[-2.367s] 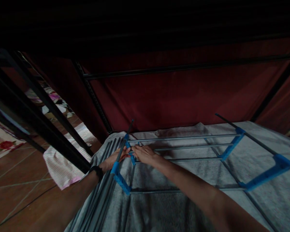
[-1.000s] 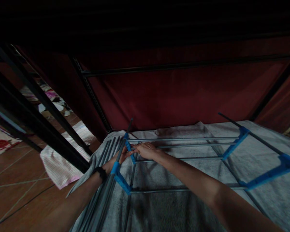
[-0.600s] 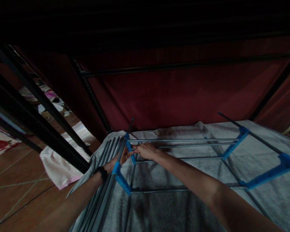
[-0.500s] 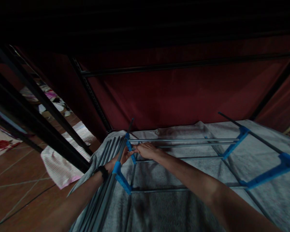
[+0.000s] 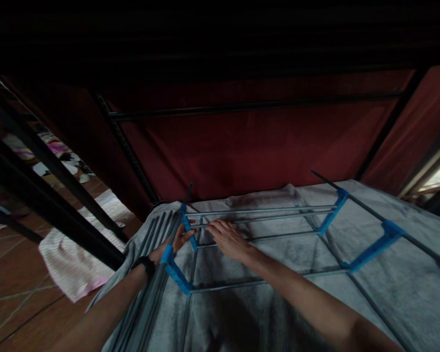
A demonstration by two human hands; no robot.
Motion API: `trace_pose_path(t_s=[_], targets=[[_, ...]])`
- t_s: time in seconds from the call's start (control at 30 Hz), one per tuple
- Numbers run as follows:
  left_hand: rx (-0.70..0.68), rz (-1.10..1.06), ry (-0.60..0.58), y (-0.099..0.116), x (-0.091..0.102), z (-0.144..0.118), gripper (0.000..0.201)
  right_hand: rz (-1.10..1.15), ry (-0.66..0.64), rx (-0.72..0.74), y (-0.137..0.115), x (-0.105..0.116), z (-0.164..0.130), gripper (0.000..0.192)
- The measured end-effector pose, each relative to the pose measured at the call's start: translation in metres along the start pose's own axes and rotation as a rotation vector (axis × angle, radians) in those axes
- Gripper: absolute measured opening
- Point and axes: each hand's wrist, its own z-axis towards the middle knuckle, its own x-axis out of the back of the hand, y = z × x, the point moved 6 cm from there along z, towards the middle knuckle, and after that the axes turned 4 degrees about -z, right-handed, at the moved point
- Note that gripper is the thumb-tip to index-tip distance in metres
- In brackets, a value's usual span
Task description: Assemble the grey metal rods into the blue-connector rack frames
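Grey blanket (image 5: 370,293) cushions the rack frame (image 5: 264,238) lying flat, so left hand (image 5: 171,243) fingers grip its blue bracket (image 5: 186,229) steady while right hand (image 5: 230,239) rests open-fingered on a thin rod (image 5: 258,218)

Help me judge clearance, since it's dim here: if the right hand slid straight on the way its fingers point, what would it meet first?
Probably the grey rod just beyond the right hand, near the blue connector; depth is unclear in this light.
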Motion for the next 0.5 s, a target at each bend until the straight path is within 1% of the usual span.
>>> trace_pose_path(t_s=[0.13, 0.2, 0.23, 0.3, 0.33, 0.4, 0.47, 0.5], targets=[[0.028, 0.033, 0.053, 0.001, 0.001, -0.001, 0.082, 0.101, 0.09, -0.125, 0.025, 0.005, -0.073, 0.048], [0.025, 0.097, 0.096, 0.002, 0.002, 0.0, 0.082, 0.224, 0.156, -0.238, 0.046, 0.01, -0.1, 0.05], [0.014, 0.14, 0.127, 0.003, 0.003, 0.001, 0.083, 0.313, 0.199, -0.324, 0.06, 0.014, -0.111, 0.05], [-0.01, 0.212, 0.16, 0.008, 0.008, 0.003, 0.081, 0.547, 0.297, -0.554, 0.092, 0.025, -0.128, 0.05], [-0.027, 0.228, 0.127, 0.012, 0.01, 0.003, 0.076, 0.69, 0.356, -0.676, 0.109, 0.032, -0.135, 0.049], [-0.019, 0.238, 0.008, 0.02, 0.015, 0.004, 0.07, 0.999, 0.499, -0.871, 0.138, 0.047, -0.147, 0.048], [0.032, 0.339, -0.025, 0.032, 0.03, 0.002, 0.07, 1.3, 0.656, -0.966, 0.161, 0.064, -0.155, 0.04], [0.05, 0.386, 0.007, 0.04, 0.041, 0.001, 0.072, 1.432, 0.726, -0.991, 0.17, 0.072, -0.158, 0.032]])
